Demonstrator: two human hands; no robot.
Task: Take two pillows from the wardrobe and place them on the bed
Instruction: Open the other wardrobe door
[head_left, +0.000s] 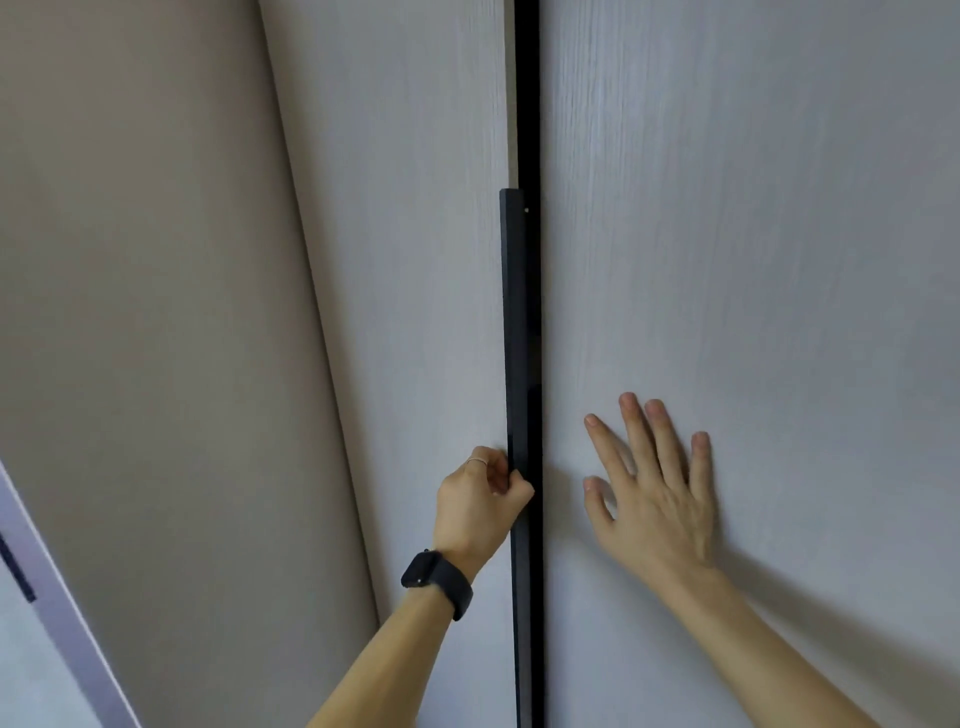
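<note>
Two pale wood-grain wardrobe doors fill the view, the left door (415, 260) and the right door (753, 234), with a dark gap between them. A long black vertical handle (514, 322) runs along the left door's inner edge. My left hand (478, 499), with a black watch on its wrist, is closed around that handle low down. My right hand (654, 483) lies flat on the right door with its fingers spread, holding nothing. No pillows and no bed are in view; the wardrobe's inside is hidden.
A beige wall panel (156, 312) stands to the left of the wardrobe. At the bottom left corner is a light surface with a dark strip (21, 571), perhaps another door.
</note>
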